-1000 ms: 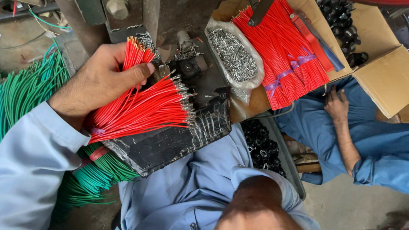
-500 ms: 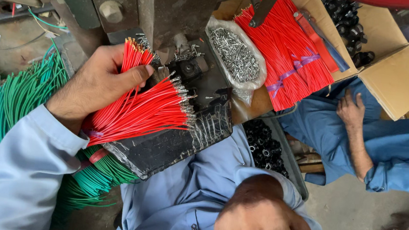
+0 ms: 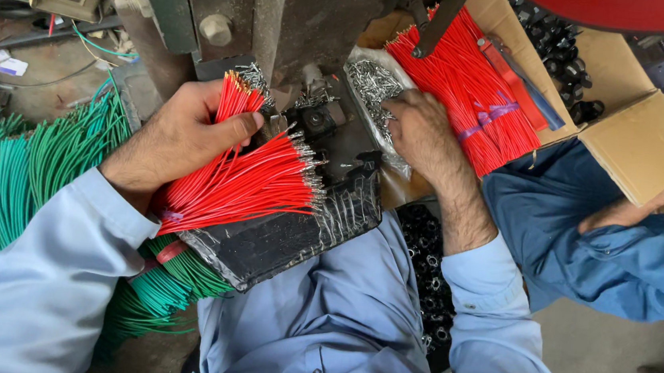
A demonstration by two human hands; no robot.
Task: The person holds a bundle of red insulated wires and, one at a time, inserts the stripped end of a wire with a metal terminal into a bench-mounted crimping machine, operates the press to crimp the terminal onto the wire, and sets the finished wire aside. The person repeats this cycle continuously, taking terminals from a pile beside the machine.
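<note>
Holding 1 red wire bundle (left hand), right hand touching terminals.

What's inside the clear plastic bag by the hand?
The clear plastic bag holds a heap of tiny silvery metal pieces. The right hand covers its lower part, so what lies there cannot be seen.

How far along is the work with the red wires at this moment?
Looks done: the fanned bundle of red wires in the left hand already carries metal tips at its ends. In hand: the right hand reaches into the clear bag of small metal terminals. Probably left: the tied red wire bundle in the cardboard box and the green wire bundles.
</note>
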